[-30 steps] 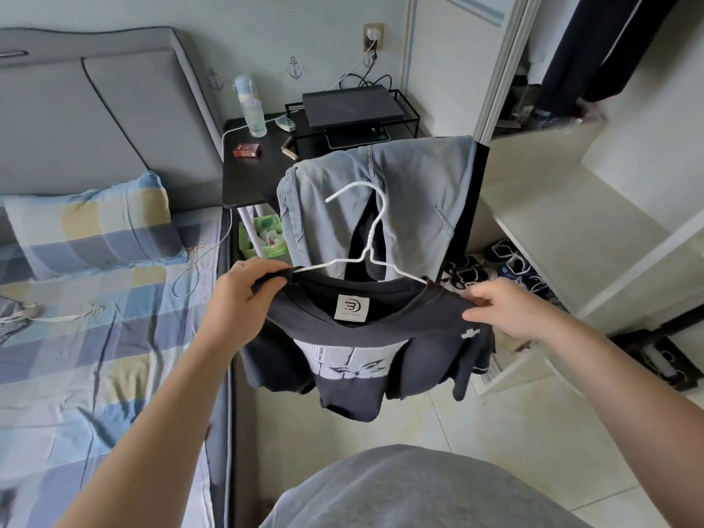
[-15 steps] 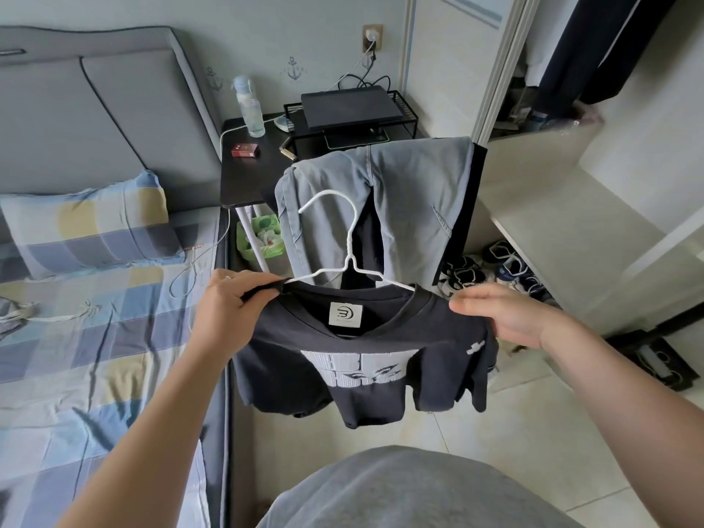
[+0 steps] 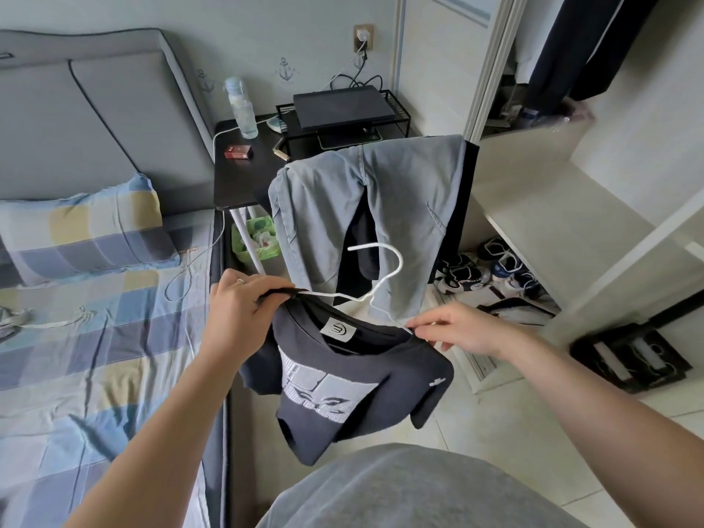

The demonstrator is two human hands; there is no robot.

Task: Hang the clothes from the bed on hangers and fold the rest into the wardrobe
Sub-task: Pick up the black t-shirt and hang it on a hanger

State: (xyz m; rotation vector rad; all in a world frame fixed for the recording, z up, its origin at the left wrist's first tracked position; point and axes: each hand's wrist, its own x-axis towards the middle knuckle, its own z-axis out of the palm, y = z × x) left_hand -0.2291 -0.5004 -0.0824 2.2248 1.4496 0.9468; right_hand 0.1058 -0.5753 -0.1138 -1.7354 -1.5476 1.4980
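Note:
A black T-shirt (image 3: 354, 379) with a white chest print hangs on a white wire hanger (image 3: 384, 276) in front of me. My left hand (image 3: 244, 310) pinches the shirt's left shoulder together with the hanger's arm. My right hand (image 3: 464, 329) pinches the right shoulder at the collar edge. The hanger's hook tilts up and to the left, above the collar. Behind it, light blue jeans (image 3: 365, 219) are draped over a chair back. The wardrobe (image 3: 564, 207) stands open on the right with a dark garment (image 3: 586, 43) hanging inside.
The bed (image 3: 87, 337) with a checked sheet and pillow (image 3: 80, 230) lies at left. A black bedside table (image 3: 247, 173) holds a bottle, a red box and a wire rack. Shoes (image 3: 484, 268) sit under the wardrobe shelf. A green bin (image 3: 255, 238) stands below the table.
The hanger with the shirt has dropped lower and its hook has swung over. My right hand has shifted from the sleeve in to the collar edge. My left hand keeps its hold.

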